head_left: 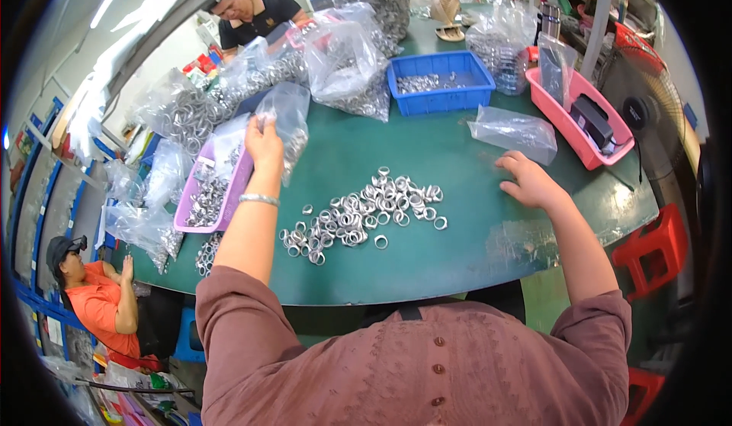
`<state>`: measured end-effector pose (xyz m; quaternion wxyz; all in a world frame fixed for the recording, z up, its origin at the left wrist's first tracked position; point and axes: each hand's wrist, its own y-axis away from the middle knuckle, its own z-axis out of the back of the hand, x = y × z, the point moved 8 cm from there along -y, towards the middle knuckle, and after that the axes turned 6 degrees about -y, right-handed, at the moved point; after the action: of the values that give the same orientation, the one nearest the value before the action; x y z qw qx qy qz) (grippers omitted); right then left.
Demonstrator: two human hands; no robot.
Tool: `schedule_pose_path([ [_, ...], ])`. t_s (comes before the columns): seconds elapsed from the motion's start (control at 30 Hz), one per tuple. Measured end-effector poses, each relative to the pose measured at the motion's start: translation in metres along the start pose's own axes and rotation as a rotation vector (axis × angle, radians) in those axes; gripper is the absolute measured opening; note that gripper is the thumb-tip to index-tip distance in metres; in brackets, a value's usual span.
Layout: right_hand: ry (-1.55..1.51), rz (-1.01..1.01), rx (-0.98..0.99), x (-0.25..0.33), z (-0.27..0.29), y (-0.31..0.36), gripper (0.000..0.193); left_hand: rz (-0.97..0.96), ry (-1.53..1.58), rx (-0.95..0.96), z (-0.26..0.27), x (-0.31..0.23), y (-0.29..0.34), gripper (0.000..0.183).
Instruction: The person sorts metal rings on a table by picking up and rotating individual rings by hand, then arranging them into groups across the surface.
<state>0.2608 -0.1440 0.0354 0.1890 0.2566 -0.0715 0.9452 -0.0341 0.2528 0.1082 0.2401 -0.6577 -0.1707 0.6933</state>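
A pile of silver rings [385, 203] lies spread on the green tabletop [427, 270] in front of me. My left hand [264, 145] reaches past the pile and is closed on a clear plastic bag [288, 109] with some small metal pieces low in it. Beside that hand stands a purple basket [238, 186] with small metal pieces and bags inside. At the right, my right hand [531, 182] hovers over or rests on the table, thumb and fingers apart, nothing in them. Just beyond its fingertips lies a flat clear plastic bag [518, 132].
Across the far side are a blue tray [442, 106] of metal pieces, big filled bags [347, 67] and a pink basket [618, 132] holding a black device. One person [255, 18] sits opposite, another in orange [103, 296] at left. A red stool [652, 250] stands right.
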Motion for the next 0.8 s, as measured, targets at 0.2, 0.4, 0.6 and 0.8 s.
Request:
schedule_pose_path([
  [0.2, -0.009, 0.232, 0.078, 0.07, -0.04, -0.007, 0.053, 0.027, -0.627, 0.177, 0.013, 0.056, -0.008, 0.035],
  [0.4, -0.043, 0.483, 0.069, 0.13, -0.086, -0.022, 0.075, -0.427, -0.713, 0.206, -0.001, -0.013, 0.069, 0.074],
  [0.6, 0.074, 0.579, -0.023, 0.167, -0.115, -0.056, 0.074, -0.585, -0.893, 0.925, -0.025, -0.059, 0.206, 0.074],
  [0.8, -0.003, 0.693, 0.049, 0.184, -0.125, -0.043, 0.053, -0.596, -1.019, 1.043, -0.016, -0.047, 0.235, 0.055],
])
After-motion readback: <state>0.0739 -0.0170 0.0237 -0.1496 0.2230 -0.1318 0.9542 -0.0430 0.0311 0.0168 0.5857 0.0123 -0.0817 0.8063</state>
